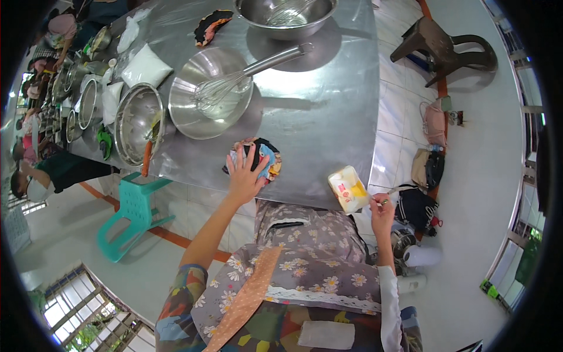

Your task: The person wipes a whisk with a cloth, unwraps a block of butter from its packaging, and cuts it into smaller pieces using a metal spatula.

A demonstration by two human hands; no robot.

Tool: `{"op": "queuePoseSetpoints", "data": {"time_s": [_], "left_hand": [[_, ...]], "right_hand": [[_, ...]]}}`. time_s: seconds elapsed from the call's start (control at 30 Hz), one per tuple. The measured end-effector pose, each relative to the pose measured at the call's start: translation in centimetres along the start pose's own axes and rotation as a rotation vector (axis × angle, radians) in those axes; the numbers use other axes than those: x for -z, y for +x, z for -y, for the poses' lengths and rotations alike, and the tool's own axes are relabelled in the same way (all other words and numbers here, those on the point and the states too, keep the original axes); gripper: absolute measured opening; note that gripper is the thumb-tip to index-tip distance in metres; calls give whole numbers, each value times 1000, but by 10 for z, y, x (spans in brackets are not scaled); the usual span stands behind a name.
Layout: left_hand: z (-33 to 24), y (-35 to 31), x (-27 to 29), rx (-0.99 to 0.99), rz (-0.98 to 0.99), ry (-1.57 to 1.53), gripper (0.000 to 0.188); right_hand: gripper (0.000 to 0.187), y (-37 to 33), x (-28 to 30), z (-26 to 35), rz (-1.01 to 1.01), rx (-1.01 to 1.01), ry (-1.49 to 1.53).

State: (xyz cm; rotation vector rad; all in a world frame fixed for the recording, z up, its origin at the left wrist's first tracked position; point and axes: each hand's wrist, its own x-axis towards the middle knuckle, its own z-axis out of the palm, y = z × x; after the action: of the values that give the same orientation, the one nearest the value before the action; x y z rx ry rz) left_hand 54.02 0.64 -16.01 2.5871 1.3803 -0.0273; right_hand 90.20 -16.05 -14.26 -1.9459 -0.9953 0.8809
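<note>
My left hand (245, 179) lies with spread fingers on a crumpled, multicoloured cloth (271, 157), pressing it against the steel table near its front edge. At the table's right front corner is a small white wrapper (346, 186) with yellow inside. The fingers of my right hand (382, 212) are pinched together at its near corner; a small detail between them is too small to make out. Beyond the cloth, a whisk (258, 70) rests in a wide steel bowl (182, 111), its handle over the rim.
The steel table (316, 123) also bears another bowl with a whisk (287, 29), a smeared bowl with an orange-handled spatula (146, 157), a dark patterned cloth (211, 28) and a bag of white powder (146, 67). Chairs, green (132, 205) and brown (431, 50), stand beside it. People are at left.
</note>
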Motion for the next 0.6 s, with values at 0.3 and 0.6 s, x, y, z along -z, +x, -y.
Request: {"op": "queuePoseSetpoints", "data": {"time_s": [0.3,0.6], "left_hand": [[-73,172,0,-353,-102,-97,58],[-114,97,-1,-558,68,-227,62]], "right_hand": [[9,-30,-4,-1,-32,-250,78],[12,-40,2,-14,-242,-341,247]]}}
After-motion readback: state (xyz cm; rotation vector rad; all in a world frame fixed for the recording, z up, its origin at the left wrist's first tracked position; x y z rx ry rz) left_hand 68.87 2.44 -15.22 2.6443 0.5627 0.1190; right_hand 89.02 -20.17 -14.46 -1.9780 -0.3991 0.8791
